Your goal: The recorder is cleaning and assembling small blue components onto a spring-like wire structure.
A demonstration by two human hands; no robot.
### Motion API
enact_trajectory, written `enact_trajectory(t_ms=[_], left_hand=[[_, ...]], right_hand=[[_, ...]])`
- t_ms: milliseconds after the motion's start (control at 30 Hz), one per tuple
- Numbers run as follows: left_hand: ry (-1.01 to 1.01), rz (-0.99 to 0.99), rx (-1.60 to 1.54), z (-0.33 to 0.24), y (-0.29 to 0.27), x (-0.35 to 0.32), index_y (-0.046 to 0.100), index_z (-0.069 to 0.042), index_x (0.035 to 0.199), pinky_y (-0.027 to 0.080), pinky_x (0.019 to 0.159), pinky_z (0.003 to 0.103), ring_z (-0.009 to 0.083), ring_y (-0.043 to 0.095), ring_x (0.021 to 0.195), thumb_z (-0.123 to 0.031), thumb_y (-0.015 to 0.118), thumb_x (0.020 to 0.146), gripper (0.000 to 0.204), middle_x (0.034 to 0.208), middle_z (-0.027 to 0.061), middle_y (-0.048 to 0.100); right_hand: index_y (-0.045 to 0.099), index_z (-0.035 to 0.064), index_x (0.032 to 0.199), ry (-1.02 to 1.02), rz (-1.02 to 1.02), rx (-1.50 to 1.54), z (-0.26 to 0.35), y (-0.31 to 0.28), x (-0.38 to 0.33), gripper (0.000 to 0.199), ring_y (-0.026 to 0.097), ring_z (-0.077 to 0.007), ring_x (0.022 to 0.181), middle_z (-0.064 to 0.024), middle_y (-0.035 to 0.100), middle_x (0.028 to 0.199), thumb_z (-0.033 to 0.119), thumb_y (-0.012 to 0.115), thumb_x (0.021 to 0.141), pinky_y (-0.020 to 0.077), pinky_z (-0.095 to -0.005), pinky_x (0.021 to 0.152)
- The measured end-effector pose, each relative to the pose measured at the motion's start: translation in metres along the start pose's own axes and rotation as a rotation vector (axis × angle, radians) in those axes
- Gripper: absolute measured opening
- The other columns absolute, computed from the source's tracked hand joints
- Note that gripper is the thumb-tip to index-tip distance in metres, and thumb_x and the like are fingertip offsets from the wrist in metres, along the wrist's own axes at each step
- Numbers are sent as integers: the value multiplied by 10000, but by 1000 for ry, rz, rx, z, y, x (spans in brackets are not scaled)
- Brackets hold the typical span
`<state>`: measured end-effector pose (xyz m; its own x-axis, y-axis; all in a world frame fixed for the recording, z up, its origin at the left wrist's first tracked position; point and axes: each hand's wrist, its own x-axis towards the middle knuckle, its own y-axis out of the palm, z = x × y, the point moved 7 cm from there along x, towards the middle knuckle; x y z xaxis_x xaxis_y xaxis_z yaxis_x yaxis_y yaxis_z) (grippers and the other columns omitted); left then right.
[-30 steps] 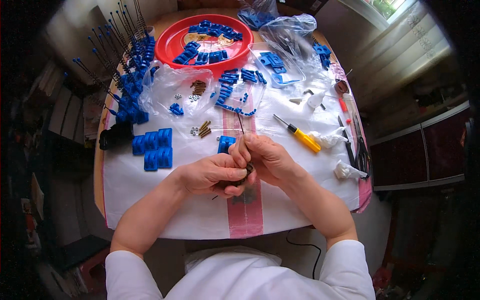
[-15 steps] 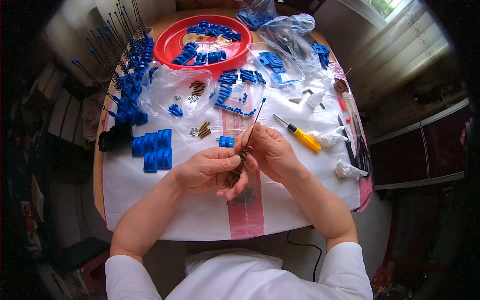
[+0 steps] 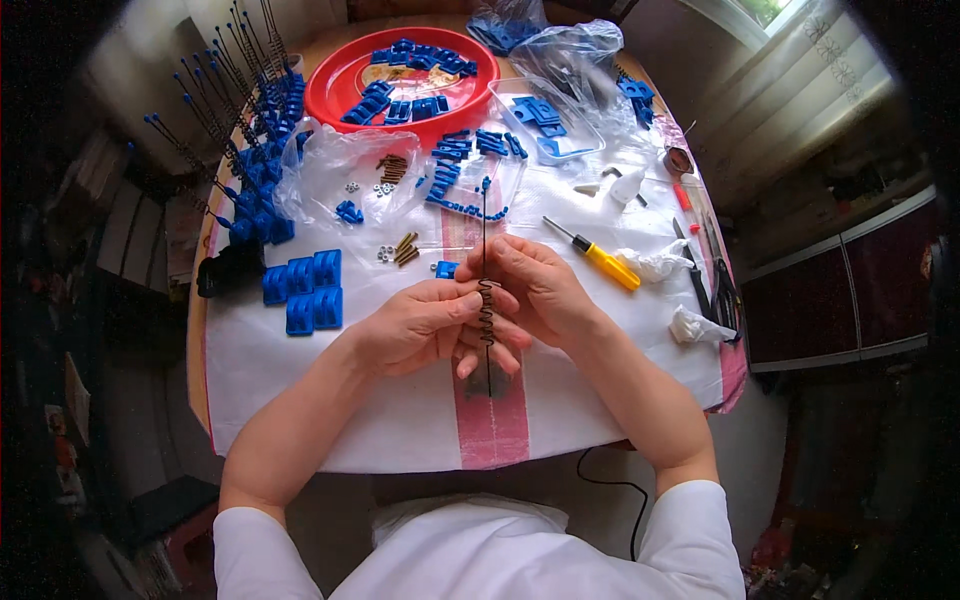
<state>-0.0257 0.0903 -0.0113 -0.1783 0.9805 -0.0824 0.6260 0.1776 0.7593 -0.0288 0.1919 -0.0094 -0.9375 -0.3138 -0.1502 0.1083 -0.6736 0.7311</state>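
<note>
Over the middle of the table I hold a dark coil spring (image 3: pixel 487 325) on a thin dark rod with a small blue tip (image 3: pixel 486 184). My left hand (image 3: pixel 428 322) pinches the coils between thumb and fingers, other fingers spread below. My right hand (image 3: pixel 538 288) is closed at the upper end of the coils, around the rod. Just beyond my fingers lies a blue plastic block (image 3: pixel 447 270), partly hidden by them. Brass-coloured screws (image 3: pixel 406 250) and small metal nuts (image 3: pixel 385 254) lie to its left. Several blue blocks (image 3: pixel 302 290) stand in rows further left.
Blue bases with upright sprung rods (image 3: pixel 262 190) crowd the left edge. A red basin (image 3: pixel 320 95) and a clear tray (image 3: pixel 600 140), both with blue parts, stand at the back. A yellow-handled screwdriver (image 3: pixel 605 265), crumpled tissue (image 3: pixel 698 326) and scissors (image 3: pixel 724 300) lie at the right.
The sprung rod has turned from a rightward lean to nearly upright in the picture, its blue tip shifting left. My right hand has moved slightly left and down its coils show more clearly.
</note>
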Motion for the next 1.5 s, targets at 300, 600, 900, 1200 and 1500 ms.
enact_trajectory(t_ms=[300, 600, 900, 1200, 1500], left_hand=[[13, -21, 5, -3, 0, 1, 458, 65, 1241, 567, 617, 301, 366, 673, 998, -297, 378, 1036, 423, 1176, 289, 610], [-15, -12, -15, 0, 4, -1, 478, 47, 1194, 566, 590, 311, 331, 699, 850, -305, 398, 1034, 395, 991, 226, 650], [-68, 5, -15, 9, 3, -1, 506, 9, 1217, 554, 582, 319, 302, 690, 747, -324, 400, 1033, 396, 864, 172, 651], [-100, -4, 11, 13, 10, -3, 558, 2, 1115, 470, 526, 295, 164, 553, 610, -328, 459, 1018, 357, 708, 70, 554], [-183, 23, 38, 14, 13, -6, 572, -6, 986, 267, 475, 240, 84, 373, 555, -376, 527, 982, 373, 690, 16, 465]], right_hand=[[572, 23, 1001, -21, 24, 8, 1, -1, 0, 181, 641, -184, 894, -122, 629, 1007, 202, 559, 984, 561, -317, 799], [578, 50, 997, -103, -92, -67, 10, -6, -2, 178, 635, -170, 905, -83, 637, 967, 225, 583, 971, 532, -317, 829], [572, 44, 932, -134, 22, -46, 12, -6, 0, 283, 625, -195, 843, -89, 628, 889, 313, 518, 998, 517, -325, 779], [557, 50, 831, -145, 97, -87, 12, 6, -1, 321, 580, -186, 763, -84, 601, 787, 320, 516, 1001, 478, -311, 712], [555, 45, 783, -111, 71, -98, 8, 7, -2, 331, 575, -175, 738, -80, 596, 739, 288, 513, 1004, 471, -301, 700]])
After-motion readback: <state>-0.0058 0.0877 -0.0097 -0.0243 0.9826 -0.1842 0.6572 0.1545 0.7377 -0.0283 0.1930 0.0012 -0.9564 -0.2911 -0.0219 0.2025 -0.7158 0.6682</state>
